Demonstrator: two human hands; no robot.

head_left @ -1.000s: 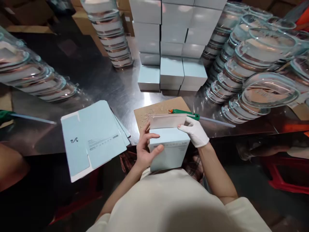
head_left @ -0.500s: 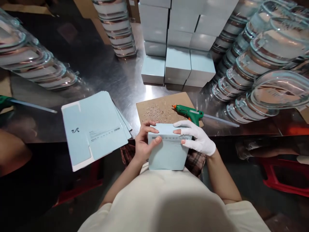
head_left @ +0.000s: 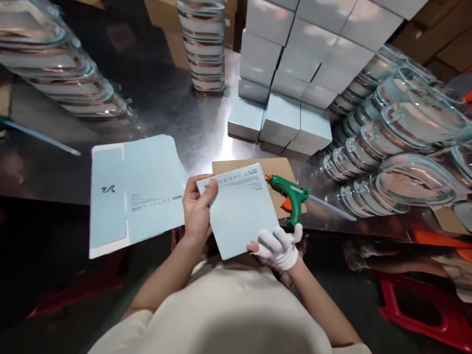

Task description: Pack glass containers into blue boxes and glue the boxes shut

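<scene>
I hold a closed pale blue box [head_left: 241,211] tilted in front of my chest, its printed face up. My bare left hand [head_left: 196,210] grips its left edge near the top corner. My right hand [head_left: 278,246], in a white glove, grips its lower right corner. Just beyond the box a green glue gun [head_left: 291,194] lies on a brown cardboard pad [head_left: 280,169] at the steel table's near edge. A stack of flat pale blue box blanks [head_left: 136,191] lies left of my left hand.
Finished pale blue boxes [head_left: 291,64] are piled at the back centre. Rows of clear plastic shells [head_left: 398,147] crowd the right side, more lie at the back left [head_left: 62,73] and in an upright stack [head_left: 206,49]. A red stool [head_left: 424,307] stands at the lower right.
The box's flap went shut, then I turned the box so its broad face points up. My right hand slid from the top edge down to the lower right corner.
</scene>
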